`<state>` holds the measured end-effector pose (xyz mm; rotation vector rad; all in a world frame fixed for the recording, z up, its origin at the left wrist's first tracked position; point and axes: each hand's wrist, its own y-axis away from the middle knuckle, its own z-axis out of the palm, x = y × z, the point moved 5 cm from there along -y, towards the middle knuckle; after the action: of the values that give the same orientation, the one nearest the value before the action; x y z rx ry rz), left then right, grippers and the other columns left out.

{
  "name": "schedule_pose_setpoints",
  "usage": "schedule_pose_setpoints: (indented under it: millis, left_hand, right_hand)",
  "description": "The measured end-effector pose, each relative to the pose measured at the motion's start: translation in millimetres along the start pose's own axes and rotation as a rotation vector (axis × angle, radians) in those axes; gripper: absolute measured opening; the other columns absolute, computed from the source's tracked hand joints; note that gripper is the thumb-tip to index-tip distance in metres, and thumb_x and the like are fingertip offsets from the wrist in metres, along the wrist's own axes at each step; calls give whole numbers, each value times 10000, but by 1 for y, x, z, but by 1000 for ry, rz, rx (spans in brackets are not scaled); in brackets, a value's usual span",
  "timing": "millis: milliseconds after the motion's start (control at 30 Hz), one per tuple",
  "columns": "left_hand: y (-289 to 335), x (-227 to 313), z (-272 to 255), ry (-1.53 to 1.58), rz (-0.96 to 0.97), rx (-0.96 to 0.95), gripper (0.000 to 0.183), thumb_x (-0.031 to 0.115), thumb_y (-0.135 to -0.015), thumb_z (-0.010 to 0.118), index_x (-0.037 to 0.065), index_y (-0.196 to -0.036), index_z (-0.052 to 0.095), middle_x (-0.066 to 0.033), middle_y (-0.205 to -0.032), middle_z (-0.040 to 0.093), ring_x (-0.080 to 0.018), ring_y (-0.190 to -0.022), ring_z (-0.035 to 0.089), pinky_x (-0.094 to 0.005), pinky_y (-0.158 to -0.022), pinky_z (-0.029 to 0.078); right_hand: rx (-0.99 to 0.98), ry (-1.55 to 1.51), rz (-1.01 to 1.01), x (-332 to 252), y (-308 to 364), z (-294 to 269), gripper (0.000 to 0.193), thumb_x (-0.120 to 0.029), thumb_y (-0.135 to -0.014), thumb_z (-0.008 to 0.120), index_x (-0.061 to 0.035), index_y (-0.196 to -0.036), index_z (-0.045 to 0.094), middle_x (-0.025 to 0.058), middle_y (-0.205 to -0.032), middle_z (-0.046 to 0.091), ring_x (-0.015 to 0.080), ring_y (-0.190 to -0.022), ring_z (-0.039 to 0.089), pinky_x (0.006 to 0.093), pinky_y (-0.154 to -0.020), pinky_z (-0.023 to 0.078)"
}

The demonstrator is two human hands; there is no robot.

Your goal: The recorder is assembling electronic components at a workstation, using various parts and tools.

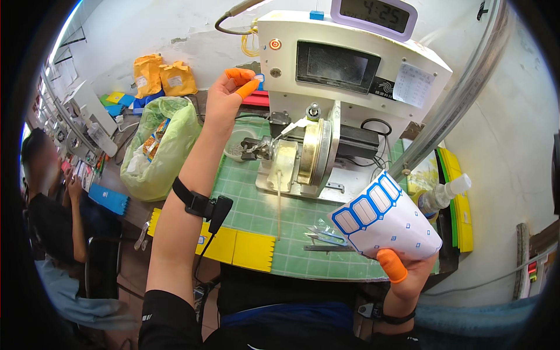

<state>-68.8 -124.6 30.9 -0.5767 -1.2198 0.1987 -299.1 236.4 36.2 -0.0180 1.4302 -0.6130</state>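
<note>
My left hand (232, 93), with orange finger cots on its fingertips, is raised in front of the white machine (356, 41). A small white sticker (259, 78) with a blue border sits at the pinched finger and thumb. On the right, my right hand (405, 274) grips a curved white sticker sheet (394, 227) with a row of blue-framed labels along its upper edge; an orange cot covers its thumb. The fingers behind the sheet are hidden. Between the hands, the machine's brass-coloured wheel (309, 151) and metal clamp (256, 149) stand over a green cutting mat (251, 198).
A green plastic bag (157, 151) stands left, with orange pouches (165, 77) behind. Yellow strips (233, 245) lie along the near edge. Thread snips (326, 236) lie beside the sheet. A clear pump bottle (437, 195) and a slanted metal post (449, 99) stand right. Another person (52, 198) sits far left.
</note>
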Motion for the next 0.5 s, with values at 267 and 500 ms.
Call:
schedule_pose_setpoints:
  millis: [267,500]
  left_hand:
    - [-5,6,7,-326,31,94,402,91,-813,828,30,-1101,554,-67,-1029,644,-128,-922,634,-269,-820,522]
    - [6,24,9,-764,169,148,515,324,-739,897,65,-1044,573,-37,-869,620,-82,-663,577,-257,-621,477]
  right_hand:
    - [-46,43,15,5,-1,3,598,-48,-749,837,99,-1251,546,174,-1083,693,216,-949,697,347,-857,558]
    - [-39,69,7,3,1,0,640,12,-719,837,104,-1275,534,180,-1086,688,235,-962,693,381,-873,569]
